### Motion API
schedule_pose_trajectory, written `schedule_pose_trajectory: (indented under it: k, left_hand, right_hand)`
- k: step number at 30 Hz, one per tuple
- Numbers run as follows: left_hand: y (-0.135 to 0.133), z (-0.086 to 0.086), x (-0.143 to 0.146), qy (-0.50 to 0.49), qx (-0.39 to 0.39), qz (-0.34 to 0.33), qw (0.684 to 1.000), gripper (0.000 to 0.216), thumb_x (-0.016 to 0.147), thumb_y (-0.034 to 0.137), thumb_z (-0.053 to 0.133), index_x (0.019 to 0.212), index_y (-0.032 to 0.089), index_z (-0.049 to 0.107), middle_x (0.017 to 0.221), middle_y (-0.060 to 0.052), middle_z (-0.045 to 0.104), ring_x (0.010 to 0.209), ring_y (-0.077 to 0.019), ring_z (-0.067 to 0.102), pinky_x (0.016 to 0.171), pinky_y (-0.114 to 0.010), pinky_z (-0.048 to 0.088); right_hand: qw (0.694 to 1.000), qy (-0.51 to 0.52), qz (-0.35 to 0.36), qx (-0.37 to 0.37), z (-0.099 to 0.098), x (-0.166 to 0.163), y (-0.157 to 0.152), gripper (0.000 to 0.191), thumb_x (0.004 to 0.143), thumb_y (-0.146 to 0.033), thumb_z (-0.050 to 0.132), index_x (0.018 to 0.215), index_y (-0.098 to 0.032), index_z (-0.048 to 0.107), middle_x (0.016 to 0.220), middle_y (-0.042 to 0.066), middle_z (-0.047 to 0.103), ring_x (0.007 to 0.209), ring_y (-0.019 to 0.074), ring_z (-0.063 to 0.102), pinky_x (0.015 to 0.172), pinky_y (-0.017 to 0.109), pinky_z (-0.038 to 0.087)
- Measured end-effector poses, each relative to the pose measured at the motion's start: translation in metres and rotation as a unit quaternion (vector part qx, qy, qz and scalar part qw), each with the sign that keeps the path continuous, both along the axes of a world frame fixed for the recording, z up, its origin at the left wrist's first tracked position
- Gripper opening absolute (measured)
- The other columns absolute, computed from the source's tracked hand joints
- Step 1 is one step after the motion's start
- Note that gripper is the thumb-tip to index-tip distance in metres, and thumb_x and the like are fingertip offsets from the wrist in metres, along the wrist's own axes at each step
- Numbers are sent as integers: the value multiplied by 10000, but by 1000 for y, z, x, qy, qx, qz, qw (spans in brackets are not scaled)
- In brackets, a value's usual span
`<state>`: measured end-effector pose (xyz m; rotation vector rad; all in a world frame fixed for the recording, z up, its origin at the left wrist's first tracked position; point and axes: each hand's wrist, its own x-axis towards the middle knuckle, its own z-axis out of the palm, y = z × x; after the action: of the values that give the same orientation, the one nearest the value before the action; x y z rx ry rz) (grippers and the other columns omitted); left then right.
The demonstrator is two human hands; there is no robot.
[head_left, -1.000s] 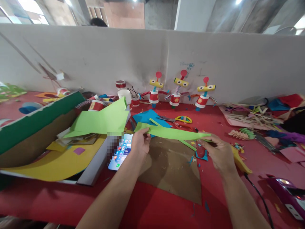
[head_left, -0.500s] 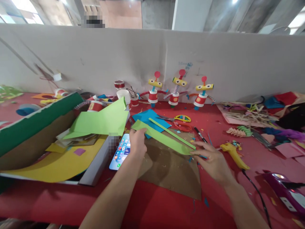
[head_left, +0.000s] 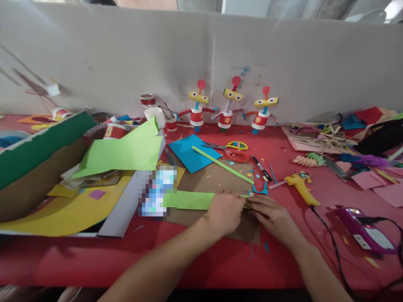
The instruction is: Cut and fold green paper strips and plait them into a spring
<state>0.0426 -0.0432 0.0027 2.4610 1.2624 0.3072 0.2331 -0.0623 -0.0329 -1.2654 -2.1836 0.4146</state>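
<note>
A wide light-green paper strip lies across the brown cardboard, its left end reaching the blurred phone. My left hand is closed over the strip toward its right end, fingers pressed on it. Close beside it, my right hand pinches the strip's right end, which is mostly hidden by the fingers. A thin green paper strip rests apart, slanting over the blue paper and the cardboard. Yellow-handled scissors lie beyond it.
On the left stands an open box with coloured paper. Three paper-cup figures line the back wall. To the right are a black marker, a yellow glue gun with its cord, and a purple power strip. Scraps litter the table.
My left hand has moved from the wide strip's left end to its right end, beside my right hand. The strip now lies lower and more level. The view has tilted down.
</note>
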Motion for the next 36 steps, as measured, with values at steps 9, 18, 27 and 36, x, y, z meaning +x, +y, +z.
schedule_pose_trajectory:
  k: [9,18,27,36]
  left_hand:
    - [7,10,-4,27,-47,27,998,146,764,308,556,767,187,638,861,-116,634,783,-259,614,692,-349,443]
    - [13,2,-10,-103,-39,116,987,112,679,163,604,573,176,572,655,-101,599,698,-261,610,721,-388,439]
    - [19,1,-16,-50,-34,78,995,146,696,209,597,556,181,567,668,-102,591,662,-254,594,656,-361,443]
    - [17,4,-14,-13,-39,69,997,143,764,209,504,690,184,623,757,-109,620,736,-240,605,696,-345,450]
  right_hand:
    - [997,30,-66,-16,8,-4,-3,143,809,-339,570,769,-267,687,777,40,644,788,207,557,700,363,462]
    - [990,-9,-132,-41,5,-7,2,213,819,-363,531,689,-218,617,868,56,585,886,223,509,783,377,388]
    - [989,-4,-128,-73,1,-3,7,163,780,-338,589,679,-211,605,893,44,570,900,214,510,798,360,376]
    - [985,9,-139,-98,3,-4,7,147,742,-339,638,668,-214,617,889,33,563,900,208,505,796,343,363]
